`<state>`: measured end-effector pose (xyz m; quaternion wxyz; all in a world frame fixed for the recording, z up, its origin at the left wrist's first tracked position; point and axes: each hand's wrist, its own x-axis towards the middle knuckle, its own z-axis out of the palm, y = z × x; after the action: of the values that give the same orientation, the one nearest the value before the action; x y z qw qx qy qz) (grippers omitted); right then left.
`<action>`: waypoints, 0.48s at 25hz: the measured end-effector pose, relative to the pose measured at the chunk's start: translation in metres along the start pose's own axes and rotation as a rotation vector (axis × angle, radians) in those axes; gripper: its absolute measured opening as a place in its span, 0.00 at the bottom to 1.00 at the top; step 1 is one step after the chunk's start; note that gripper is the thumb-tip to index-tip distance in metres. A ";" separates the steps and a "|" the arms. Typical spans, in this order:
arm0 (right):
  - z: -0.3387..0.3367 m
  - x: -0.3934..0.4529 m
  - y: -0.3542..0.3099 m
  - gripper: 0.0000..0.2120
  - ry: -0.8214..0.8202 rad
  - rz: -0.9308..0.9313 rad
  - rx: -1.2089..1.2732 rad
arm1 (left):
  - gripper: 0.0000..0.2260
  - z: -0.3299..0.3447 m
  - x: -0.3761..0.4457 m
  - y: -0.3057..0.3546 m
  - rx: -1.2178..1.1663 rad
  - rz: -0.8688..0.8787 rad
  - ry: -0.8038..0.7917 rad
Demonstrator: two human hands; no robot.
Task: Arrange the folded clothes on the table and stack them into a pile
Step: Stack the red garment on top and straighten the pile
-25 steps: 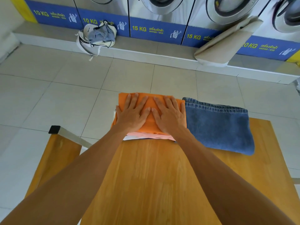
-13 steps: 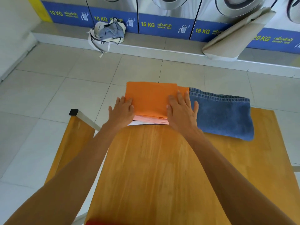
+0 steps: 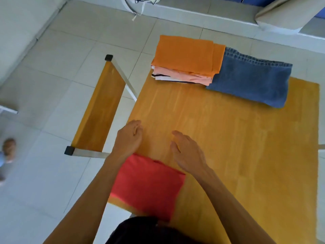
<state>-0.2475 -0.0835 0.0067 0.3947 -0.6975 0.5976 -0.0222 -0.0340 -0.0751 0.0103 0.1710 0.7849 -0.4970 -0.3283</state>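
A pile of folded clothes [image 3: 186,57], orange on top with peach and white layers under it, sits at the far left corner of the wooden table [image 3: 246,147]. Folded blue jeans [image 3: 253,78] lie beside it on the right, touching it. A folded red garment [image 3: 149,185] lies at the near left edge of the table. My left hand [image 3: 129,140] and my right hand [image 3: 188,152] hover just beyond the red garment, fingers loosely curled, holding nothing. Both are well short of the pile.
A wooden bench [image 3: 100,110] with a metal frame stands left of the table. A bag [image 3: 140,0] and a beige cushion [image 3: 288,13] rest on the ledge at the back. A blurred foot [image 3: 8,148] shows at the far left on the tiled floor.
Both hands have left the orange pile and drawn back toward me to the near part of the table. The view has tilted down, bringing the red garment into sight.
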 end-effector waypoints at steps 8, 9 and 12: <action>0.059 -0.073 0.025 0.31 -0.104 -0.036 -0.203 | 0.28 0.038 -0.106 -0.069 0.274 -0.261 0.137; 0.060 -0.073 0.027 0.29 -0.101 -0.040 -0.198 | 0.28 0.043 -0.110 -0.067 0.272 -0.254 0.160; 0.052 -0.070 0.034 0.24 -0.119 -0.004 -0.138 | 0.27 0.048 -0.111 -0.060 0.269 -0.219 0.191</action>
<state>-0.2692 0.0044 -0.0183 0.3805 -0.7244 0.5717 0.0594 -0.0591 0.0539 -0.0224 0.0742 0.8776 -0.4296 -0.1995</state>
